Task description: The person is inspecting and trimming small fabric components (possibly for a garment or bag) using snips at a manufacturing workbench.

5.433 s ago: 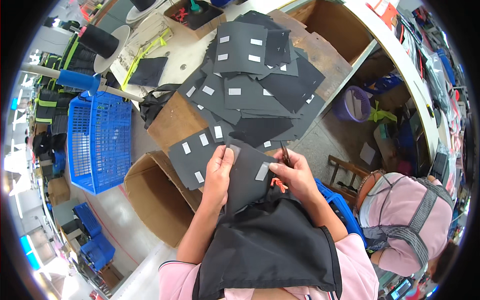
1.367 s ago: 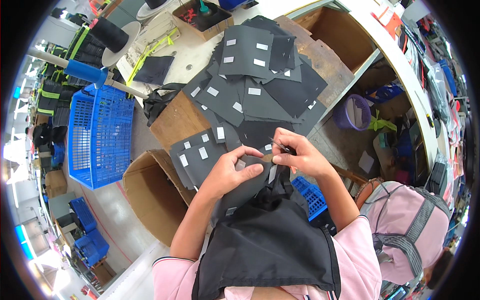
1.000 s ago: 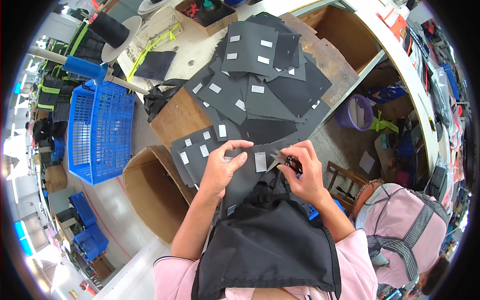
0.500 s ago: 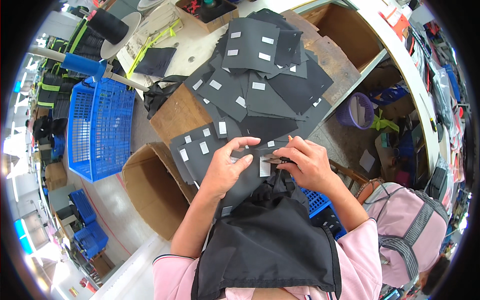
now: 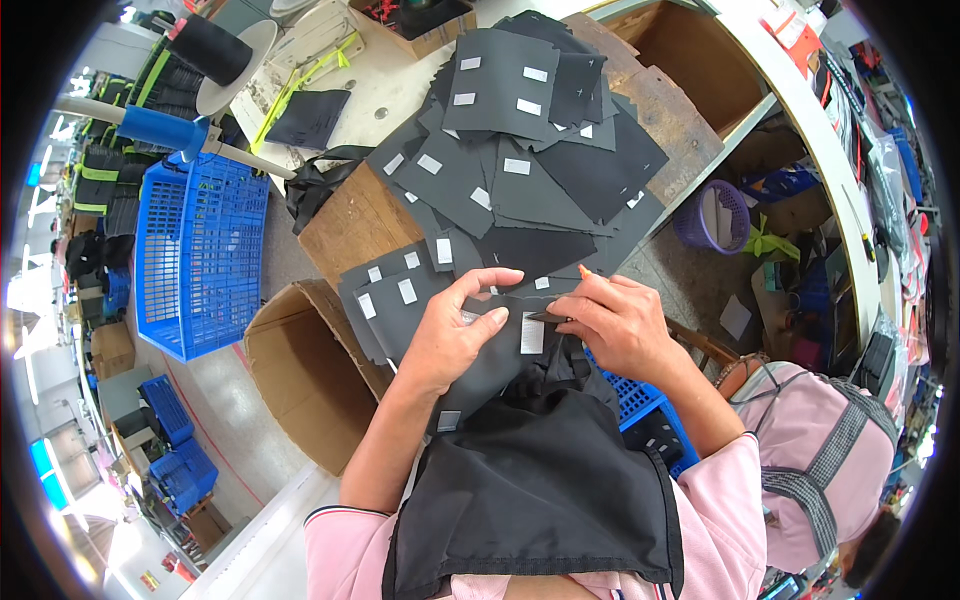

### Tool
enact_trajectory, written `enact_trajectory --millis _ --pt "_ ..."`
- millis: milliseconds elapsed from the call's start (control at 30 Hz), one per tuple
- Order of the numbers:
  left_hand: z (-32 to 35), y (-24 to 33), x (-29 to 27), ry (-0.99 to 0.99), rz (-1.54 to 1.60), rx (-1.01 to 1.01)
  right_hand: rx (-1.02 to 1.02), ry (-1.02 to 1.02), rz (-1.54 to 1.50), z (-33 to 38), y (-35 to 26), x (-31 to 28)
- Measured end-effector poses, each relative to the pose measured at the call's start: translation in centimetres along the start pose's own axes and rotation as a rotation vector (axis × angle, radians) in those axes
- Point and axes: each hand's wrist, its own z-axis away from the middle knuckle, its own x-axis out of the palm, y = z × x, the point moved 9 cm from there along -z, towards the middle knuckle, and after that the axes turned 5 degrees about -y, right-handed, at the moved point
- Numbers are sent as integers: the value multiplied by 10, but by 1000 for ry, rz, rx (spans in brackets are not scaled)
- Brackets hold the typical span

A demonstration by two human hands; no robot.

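Observation:
Between my hands is a dark grey fabric piece (image 5: 505, 338) with small white patches. My left hand (image 5: 447, 335) pinches its upper edge, thumb and forefinger curved towards each other. My right hand (image 5: 622, 322) is closed around a pair of small thread snips (image 5: 549, 318). Their dark metal tip lies over the upper right part of one white patch (image 5: 532, 334); the handles are mostly hidden in my fingers. A small orange tip (image 5: 585, 271) sticks out above that hand. Just beyond lies a heap of similar dark fabric pieces (image 5: 555, 205), many with white patches.
An open cardboard box (image 5: 300, 375) stands at left, with a blue plastic crate (image 5: 200, 260) beyond it. At right are a purple basket (image 5: 712, 218) and a person in pink (image 5: 830, 450). A blue basket (image 5: 640, 400) sits below my right forearm. Behind is a thread cone (image 5: 210, 50).
The snips' tip has turned slightly and shows less of its blades against the white patch. My right hand has shifted slightly right; my left hand keeps its hold on the fabric.

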Motion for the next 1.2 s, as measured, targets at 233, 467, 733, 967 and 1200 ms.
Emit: enact_trajectory --millis 233,467,733,967,1200 --pt "2 -2 -5 42 63 -20 151 132 -141 10 3 0" --pt "6 -7 -39 302 219 53 306 346 -398 33 30 16" --pt "10 -23 -62 559 652 242 949 56 -1919 42 25 135" --pt "34 -37 -70 527 548 342 939 491 -1660 30 49 103" --pt "79 67 -48 852 -900 787 628 350 -788 -2 49 35"
